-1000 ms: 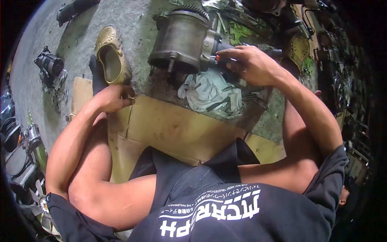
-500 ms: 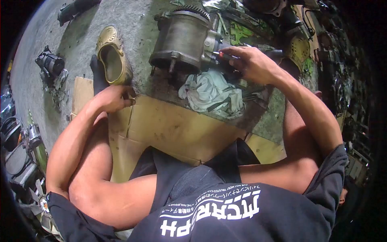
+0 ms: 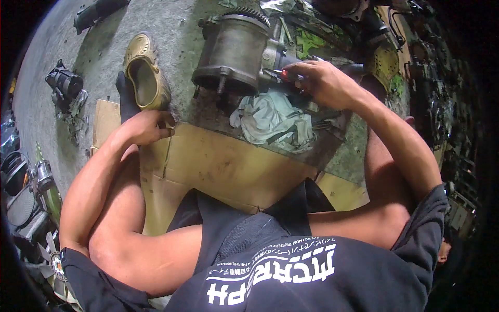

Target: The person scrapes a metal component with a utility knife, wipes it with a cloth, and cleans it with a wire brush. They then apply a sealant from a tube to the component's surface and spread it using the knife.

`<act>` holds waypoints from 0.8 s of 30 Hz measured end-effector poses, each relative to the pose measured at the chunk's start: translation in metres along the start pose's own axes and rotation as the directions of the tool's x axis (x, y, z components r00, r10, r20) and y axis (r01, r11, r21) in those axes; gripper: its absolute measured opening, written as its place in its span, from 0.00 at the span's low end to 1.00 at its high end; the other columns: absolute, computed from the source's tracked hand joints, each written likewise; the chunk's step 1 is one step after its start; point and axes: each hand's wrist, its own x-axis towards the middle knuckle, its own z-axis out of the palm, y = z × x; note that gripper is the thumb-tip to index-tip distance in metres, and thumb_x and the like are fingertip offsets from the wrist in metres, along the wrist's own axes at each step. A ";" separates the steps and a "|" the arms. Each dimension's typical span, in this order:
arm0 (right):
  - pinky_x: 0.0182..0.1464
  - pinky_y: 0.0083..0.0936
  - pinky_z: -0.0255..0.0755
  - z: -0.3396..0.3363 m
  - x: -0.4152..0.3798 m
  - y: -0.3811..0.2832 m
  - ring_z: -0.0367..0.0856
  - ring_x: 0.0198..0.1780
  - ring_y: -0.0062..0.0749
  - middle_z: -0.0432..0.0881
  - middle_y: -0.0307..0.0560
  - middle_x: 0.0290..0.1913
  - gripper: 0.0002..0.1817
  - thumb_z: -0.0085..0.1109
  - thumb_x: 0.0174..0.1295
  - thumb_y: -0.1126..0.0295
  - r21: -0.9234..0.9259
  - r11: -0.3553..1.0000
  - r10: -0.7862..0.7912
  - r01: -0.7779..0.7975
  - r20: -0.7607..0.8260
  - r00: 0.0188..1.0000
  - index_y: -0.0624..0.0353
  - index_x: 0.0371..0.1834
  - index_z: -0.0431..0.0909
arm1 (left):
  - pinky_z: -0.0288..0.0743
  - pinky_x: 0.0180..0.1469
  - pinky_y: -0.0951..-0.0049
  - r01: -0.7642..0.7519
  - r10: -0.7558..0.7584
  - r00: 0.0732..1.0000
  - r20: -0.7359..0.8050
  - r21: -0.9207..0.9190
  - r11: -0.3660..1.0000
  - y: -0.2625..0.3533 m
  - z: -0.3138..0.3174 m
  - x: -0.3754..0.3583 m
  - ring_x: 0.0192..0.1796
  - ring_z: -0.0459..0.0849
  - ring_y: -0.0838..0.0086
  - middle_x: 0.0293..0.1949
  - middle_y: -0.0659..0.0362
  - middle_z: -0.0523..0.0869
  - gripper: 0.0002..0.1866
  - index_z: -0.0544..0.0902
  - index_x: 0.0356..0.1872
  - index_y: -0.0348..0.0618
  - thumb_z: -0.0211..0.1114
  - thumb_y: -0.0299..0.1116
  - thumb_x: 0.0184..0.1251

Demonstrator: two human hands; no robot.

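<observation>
My right hand is closed around a slim tool with a metal tip and a red part. Its tip points left, close to the side of a metal cylinder housing, which has a toothed gear at its far end. Most of the tool is hidden by my fingers. Below that hand, a crumpled pale rag lies bunched beside the housing. My left hand hangs empty over the edge of the cardboard, fingers loosely bent and apart, near the heel of a tan clog.
A wrench lies behind the housing near green, dirty scraps. At the left on the concrete floor sits a black motor-like part. Another clog is at the right, beside crowded dark metal parts.
The tool in my right hand has turned slightly, and more of its metal tip shows toward the housing. My left hand stays where it was.
</observation>
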 end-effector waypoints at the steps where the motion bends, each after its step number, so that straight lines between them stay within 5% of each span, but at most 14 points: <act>1: 0.54 0.41 0.76 -0.004 -0.001 -0.005 0.82 0.51 0.54 0.83 0.59 0.49 0.19 0.59 0.65 0.76 0.010 1.000 -0.004 0.004 0.024 1.000 0.58 0.60 0.80 | 0.78 0.51 0.61 0.003 -0.003 1.000 0.005 -0.001 1.000 0.001 0.000 -0.001 0.47 0.86 0.58 0.43 0.46 0.88 0.21 0.84 0.55 0.41 0.68 0.41 0.65; 24: 0.51 0.45 0.75 -0.001 -0.003 0.001 0.82 0.47 0.57 0.83 0.59 0.43 0.17 0.62 0.65 0.72 0.064 0.998 0.010 -0.007 -0.040 0.999 0.50 0.57 0.83 | 0.78 0.54 0.62 0.047 -0.046 0.998 0.046 -0.018 0.999 0.001 0.000 0.001 0.50 0.86 0.57 0.47 0.45 0.88 0.22 0.83 0.57 0.41 0.68 0.43 0.67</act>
